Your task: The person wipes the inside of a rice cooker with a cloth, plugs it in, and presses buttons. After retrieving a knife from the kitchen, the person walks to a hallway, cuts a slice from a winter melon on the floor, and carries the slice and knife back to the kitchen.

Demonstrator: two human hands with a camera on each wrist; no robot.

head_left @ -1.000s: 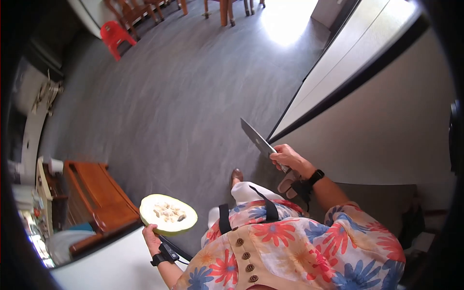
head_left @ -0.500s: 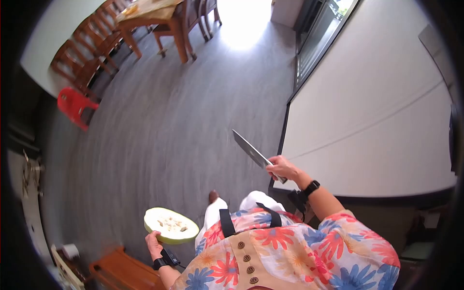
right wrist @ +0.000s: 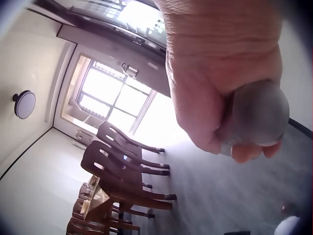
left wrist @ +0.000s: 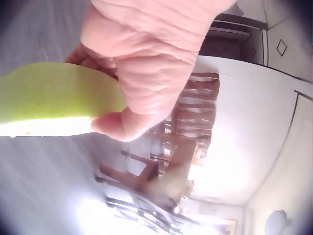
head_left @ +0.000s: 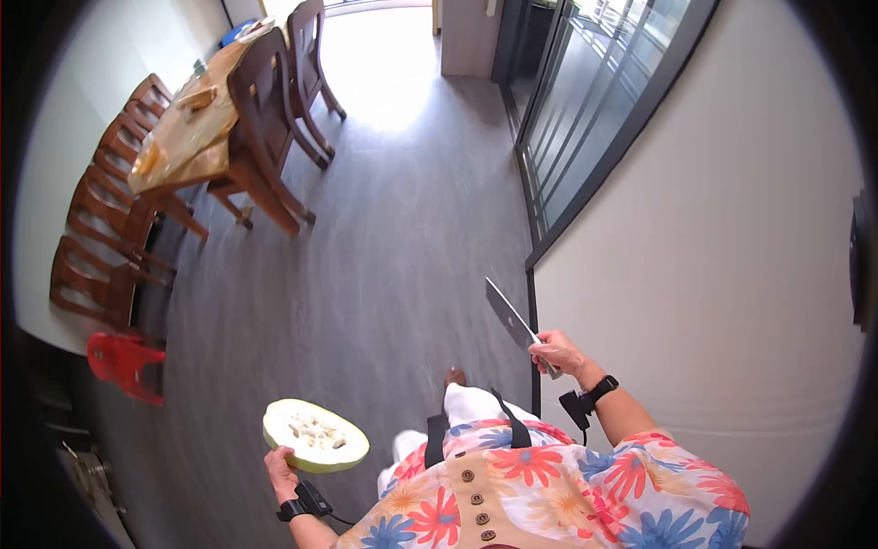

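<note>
Half of a green-skinned melon (head_left: 315, 436), cut face up with seeds in its middle, is held at its left end by my left hand (head_left: 282, 471). In the left wrist view the thumb of my left hand (left wrist: 142, 73) lies by the pale cut edge of the melon (left wrist: 54, 95), the other fingers partly hidden behind it. My right hand (head_left: 558, 352) grips the handle of a broad-bladed knife (head_left: 509, 314), its blade pointing forward and left, apart from the melon. The rounded handle end (right wrist: 261, 113) shows in the fist of my right hand (right wrist: 220, 63).
A wooden dining table (head_left: 197, 128) with wooden chairs (head_left: 265, 110) stands ahead on the left, a red plastic chair (head_left: 128, 364) nearer. Along the right run a white wall (head_left: 695, 256) and a glass sliding door (head_left: 594, 101). Grey floor (head_left: 384, 247) lies between.
The view has swung right and forward; the dining table has come nearer and the brown wooden furniture at lower left has gone out of view. Both hands keep their hold on melon and knife.
</note>
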